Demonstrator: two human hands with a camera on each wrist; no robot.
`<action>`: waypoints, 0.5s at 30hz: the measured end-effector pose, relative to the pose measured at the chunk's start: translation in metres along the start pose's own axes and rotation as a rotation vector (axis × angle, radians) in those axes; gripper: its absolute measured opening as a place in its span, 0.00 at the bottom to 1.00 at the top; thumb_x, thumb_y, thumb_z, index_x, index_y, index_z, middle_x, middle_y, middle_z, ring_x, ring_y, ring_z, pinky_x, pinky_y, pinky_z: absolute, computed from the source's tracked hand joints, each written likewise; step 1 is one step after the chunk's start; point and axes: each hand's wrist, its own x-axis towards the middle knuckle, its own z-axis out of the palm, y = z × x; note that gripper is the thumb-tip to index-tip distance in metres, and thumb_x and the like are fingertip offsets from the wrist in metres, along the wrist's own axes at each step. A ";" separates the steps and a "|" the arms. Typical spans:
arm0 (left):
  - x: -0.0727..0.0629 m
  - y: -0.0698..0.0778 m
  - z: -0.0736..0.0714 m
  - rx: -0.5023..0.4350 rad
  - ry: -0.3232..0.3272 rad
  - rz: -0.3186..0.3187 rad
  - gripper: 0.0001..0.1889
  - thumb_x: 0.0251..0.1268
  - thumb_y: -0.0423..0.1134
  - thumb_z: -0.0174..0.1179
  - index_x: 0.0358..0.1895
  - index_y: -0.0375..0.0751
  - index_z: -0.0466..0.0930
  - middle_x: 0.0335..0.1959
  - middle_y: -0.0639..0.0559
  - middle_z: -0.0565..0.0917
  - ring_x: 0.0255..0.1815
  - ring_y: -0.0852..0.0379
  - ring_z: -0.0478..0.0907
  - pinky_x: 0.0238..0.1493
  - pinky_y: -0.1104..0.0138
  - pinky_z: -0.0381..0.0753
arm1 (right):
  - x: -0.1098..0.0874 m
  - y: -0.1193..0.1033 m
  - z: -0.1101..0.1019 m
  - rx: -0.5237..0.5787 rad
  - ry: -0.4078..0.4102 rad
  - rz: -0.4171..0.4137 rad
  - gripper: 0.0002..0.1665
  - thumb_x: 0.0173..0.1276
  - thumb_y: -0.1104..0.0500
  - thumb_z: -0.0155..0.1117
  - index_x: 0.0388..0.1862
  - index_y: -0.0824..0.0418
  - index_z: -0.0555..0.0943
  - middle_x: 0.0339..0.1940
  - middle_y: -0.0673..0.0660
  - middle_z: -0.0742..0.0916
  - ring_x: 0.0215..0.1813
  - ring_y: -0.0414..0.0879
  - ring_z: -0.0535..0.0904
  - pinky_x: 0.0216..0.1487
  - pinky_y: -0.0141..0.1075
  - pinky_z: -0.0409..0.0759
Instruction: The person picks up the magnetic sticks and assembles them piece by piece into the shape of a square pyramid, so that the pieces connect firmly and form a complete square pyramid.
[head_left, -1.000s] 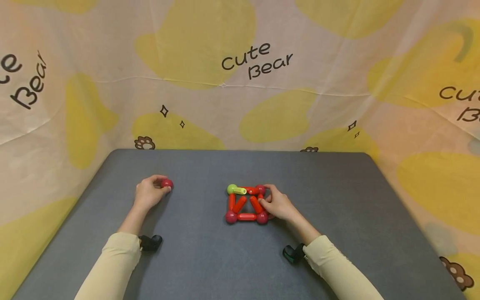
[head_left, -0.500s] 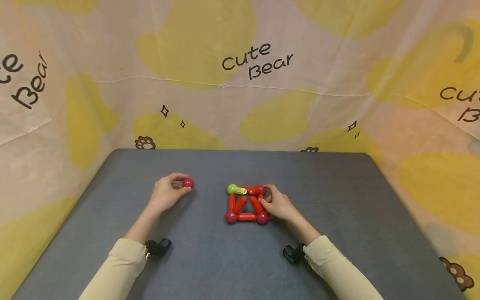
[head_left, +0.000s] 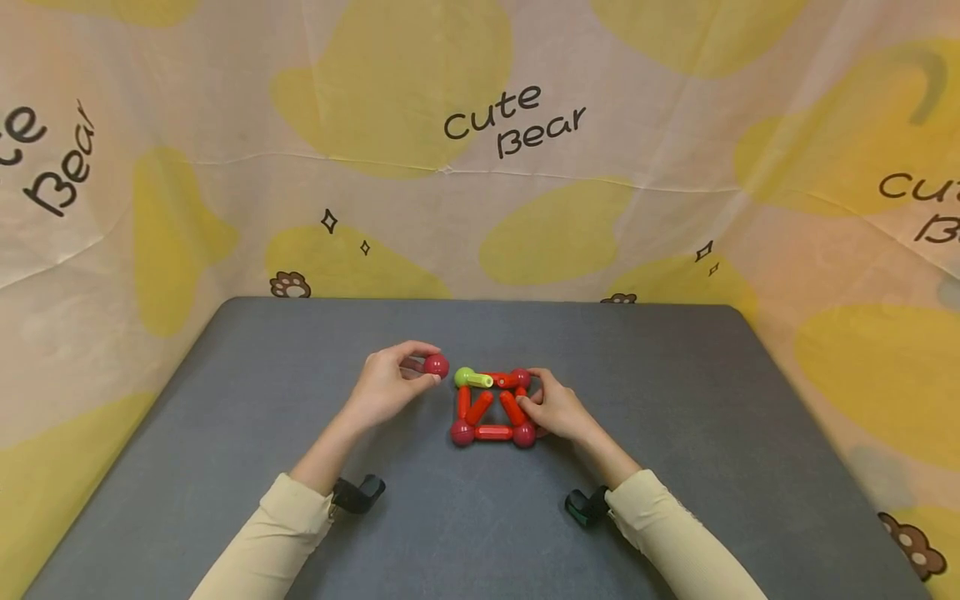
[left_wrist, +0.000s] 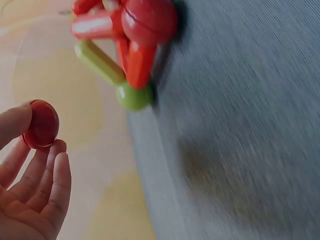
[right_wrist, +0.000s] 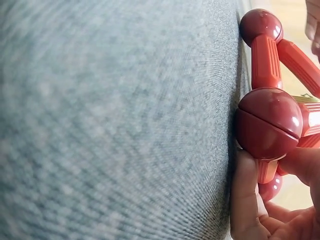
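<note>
My left hand (head_left: 382, 386) pinches a dark red ball (head_left: 437, 366) between thumb and fingers, just left of a frame of magnetic rods and balls. The frame forms a square on the table, with red balls at three corners and a lime green ball (head_left: 465, 378) at the back left. Red rods (head_left: 493, 433) join the corners. From each corner another rod slants up and inward, the lime one (head_left: 480, 381) from the green ball. At the frame's right side, my right hand (head_left: 561, 408) grips the side rod between the two red balls, its thumb by a slanting rod.
The grey table (head_left: 645, 358) carries the frame near its middle. A patterned cloth (head_left: 555, 225) hangs behind and along both sides. Each wrist wears a black camera mount (head_left: 360, 494) that juts inward over the table.
My left hand has carried the red ball to the right, from the table's left part to close beside the green ball. The right hand and the frame have stayed put.
</note>
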 end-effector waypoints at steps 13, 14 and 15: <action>0.008 0.027 0.039 -0.010 -0.028 0.159 0.16 0.50 0.34 0.68 0.45 0.45 0.82 0.42 0.53 0.83 0.33 0.57 0.81 0.35 0.67 0.80 | 0.000 0.001 0.001 0.002 0.004 -0.003 0.33 0.63 0.57 0.61 0.64 0.64 0.63 0.25 0.52 0.82 0.17 0.41 0.76 0.19 0.33 0.73; 0.009 0.028 0.042 -0.004 -0.027 0.172 0.16 0.50 0.34 0.68 0.45 0.45 0.82 0.42 0.53 0.83 0.33 0.57 0.81 0.35 0.66 0.80 | 0.000 0.001 0.001 0.008 0.003 0.000 0.33 0.63 0.57 0.61 0.64 0.63 0.63 0.25 0.52 0.82 0.17 0.41 0.76 0.19 0.33 0.74; 0.009 0.029 0.044 0.003 -0.027 0.180 0.16 0.50 0.34 0.68 0.45 0.45 0.82 0.42 0.53 0.83 0.33 0.57 0.81 0.35 0.66 0.80 | 0.000 0.001 0.001 0.015 0.001 0.002 0.33 0.63 0.57 0.61 0.64 0.63 0.63 0.25 0.53 0.82 0.17 0.41 0.76 0.19 0.34 0.74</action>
